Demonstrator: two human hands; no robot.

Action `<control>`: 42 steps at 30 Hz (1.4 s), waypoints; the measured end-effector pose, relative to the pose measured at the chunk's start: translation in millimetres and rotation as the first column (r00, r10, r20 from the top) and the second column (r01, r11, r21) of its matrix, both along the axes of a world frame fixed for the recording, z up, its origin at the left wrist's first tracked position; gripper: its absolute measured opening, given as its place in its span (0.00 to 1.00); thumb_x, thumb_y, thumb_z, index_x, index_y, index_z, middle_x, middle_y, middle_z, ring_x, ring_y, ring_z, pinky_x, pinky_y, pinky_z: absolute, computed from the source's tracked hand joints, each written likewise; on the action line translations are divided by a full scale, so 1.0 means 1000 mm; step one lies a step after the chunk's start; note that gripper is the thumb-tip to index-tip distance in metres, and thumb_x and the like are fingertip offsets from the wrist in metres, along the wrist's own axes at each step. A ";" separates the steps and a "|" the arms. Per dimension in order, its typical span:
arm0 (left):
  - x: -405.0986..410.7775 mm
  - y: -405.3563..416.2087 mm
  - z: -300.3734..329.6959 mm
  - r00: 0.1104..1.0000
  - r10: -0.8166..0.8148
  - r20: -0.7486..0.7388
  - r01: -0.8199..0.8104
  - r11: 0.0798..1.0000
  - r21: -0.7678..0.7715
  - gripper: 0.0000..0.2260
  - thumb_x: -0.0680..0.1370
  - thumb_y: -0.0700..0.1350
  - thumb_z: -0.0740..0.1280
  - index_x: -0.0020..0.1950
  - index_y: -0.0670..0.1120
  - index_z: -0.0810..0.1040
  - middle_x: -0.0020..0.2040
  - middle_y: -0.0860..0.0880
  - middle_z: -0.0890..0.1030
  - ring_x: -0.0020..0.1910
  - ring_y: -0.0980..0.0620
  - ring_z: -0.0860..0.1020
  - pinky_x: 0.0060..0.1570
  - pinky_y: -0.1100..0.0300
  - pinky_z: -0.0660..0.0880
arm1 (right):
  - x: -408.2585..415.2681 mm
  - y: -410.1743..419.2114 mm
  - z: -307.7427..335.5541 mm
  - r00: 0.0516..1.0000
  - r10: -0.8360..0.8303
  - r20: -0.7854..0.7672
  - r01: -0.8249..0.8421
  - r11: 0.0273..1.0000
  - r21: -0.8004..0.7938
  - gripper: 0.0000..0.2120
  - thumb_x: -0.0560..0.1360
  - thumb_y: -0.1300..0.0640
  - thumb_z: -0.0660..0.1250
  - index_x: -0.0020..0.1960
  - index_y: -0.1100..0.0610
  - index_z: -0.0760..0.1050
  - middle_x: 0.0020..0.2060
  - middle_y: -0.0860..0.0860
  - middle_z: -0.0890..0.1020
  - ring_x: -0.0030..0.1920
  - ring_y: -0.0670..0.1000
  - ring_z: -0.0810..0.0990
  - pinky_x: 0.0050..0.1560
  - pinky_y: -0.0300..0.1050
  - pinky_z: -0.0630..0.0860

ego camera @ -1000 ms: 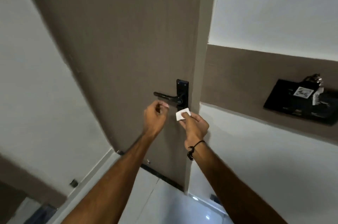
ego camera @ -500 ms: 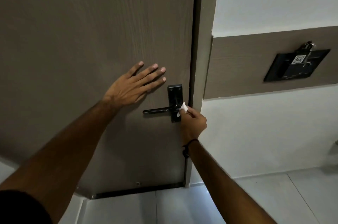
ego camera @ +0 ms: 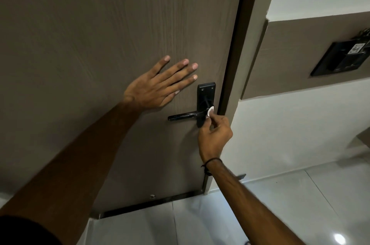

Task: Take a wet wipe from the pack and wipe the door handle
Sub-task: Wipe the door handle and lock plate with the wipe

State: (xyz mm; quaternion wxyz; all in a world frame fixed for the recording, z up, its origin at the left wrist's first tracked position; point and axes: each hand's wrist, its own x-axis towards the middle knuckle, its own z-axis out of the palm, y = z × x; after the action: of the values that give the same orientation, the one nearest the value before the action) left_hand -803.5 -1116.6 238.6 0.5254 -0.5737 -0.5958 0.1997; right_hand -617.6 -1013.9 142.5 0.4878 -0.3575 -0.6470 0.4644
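Note:
A black lever door handle [ego camera: 183, 116] on a black backplate [ego camera: 206, 92] sits at the right edge of the brown door [ego camera: 120, 34]. My right hand [ego camera: 215, 136] pinches a small folded white wet wipe [ego camera: 209, 111] and presses it against the base of the lever, where it meets the plate. My left hand [ego camera: 158, 86] lies flat on the door with fingers spread, up and left of the handle, holding nothing. The pack of wipes is not in view.
The door frame [ego camera: 242, 44] runs down just right of the handle. A black wall panel [ego camera: 338, 60] with a key tag hangs on the brown band of the right wall. Glossy white floor tiles [ego camera: 220, 220] lie below.
My left hand left the handle and went flat on the door. My right hand brought the wipe up onto the base of the lever. The view moved closer to the door.

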 end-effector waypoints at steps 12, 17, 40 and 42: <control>0.003 -0.002 0.004 1.000 0.004 0.009 -0.004 1.000 0.006 0.29 0.86 0.55 0.50 0.86 0.48 0.49 0.86 0.44 0.49 0.84 0.44 0.52 0.80 0.41 0.43 | -0.028 -0.089 -0.003 0.931 0.333 0.152 -0.358 0.914 0.190 0.08 0.76 0.69 0.67 0.49 0.63 0.84 0.41 0.54 0.83 0.40 0.47 0.79 0.42 0.38 0.78; 0.004 -0.002 0.003 0.999 0.011 -0.035 -0.011 1.000 0.008 0.30 0.86 0.56 0.49 0.86 0.48 0.49 0.86 0.44 0.49 0.84 0.43 0.52 0.80 0.41 0.46 | -0.003 -0.066 0.003 0.951 0.306 -0.041 -0.307 0.952 -0.022 0.10 0.75 0.71 0.67 0.48 0.60 0.83 0.42 0.54 0.84 0.42 0.45 0.81 0.42 0.33 0.78; 0.003 -0.002 0.002 1.000 -0.023 0.003 0.023 1.000 0.019 0.29 0.86 0.55 0.51 0.86 0.48 0.50 0.86 0.44 0.51 0.84 0.43 0.53 0.80 0.40 0.43 | 0.023 0.033 0.016 0.979 0.115 -0.168 -0.195 0.768 -0.610 0.16 0.71 0.67 0.75 0.59 0.59 0.83 0.53 0.55 0.85 0.55 0.53 0.83 0.50 0.40 0.82; 0.002 -0.002 0.002 1.000 -0.014 -0.004 0.015 1.000 0.017 0.29 0.86 0.55 0.50 0.86 0.48 0.50 0.86 0.44 0.50 0.84 0.43 0.52 0.81 0.40 0.42 | 0.024 0.033 0.018 0.974 0.161 -0.161 -0.226 0.769 -0.598 0.19 0.71 0.68 0.75 0.61 0.60 0.81 0.55 0.55 0.84 0.56 0.53 0.82 0.47 0.36 0.81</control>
State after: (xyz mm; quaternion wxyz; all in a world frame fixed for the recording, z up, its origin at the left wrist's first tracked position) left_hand -801.0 -1119.0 240.5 0.5329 -0.5731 -0.5922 0.1919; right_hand -593.6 -981.0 160.5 0.3267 -0.4037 -0.4695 0.7140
